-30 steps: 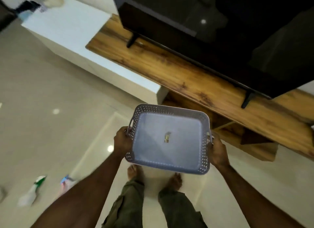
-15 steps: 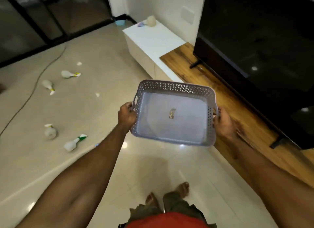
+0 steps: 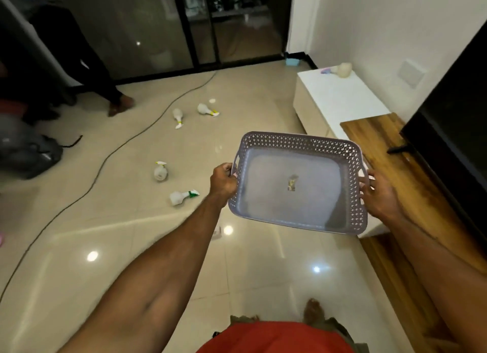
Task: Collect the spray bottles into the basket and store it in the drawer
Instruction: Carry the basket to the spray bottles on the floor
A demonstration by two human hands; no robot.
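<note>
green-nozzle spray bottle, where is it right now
In the head view the green-nozzle bottle lies on the floor, left of the basket, just below another bottle.

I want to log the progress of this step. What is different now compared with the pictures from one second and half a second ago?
The view has swung left, from the TV stand toward the open floor, so four spray bottles on the tiles, such as the green-nozzled one, now show. The basket stays empty apart from a small scrap, and the left hand and right hand still grip its two ends. Nothing was picked up or released.
</note>
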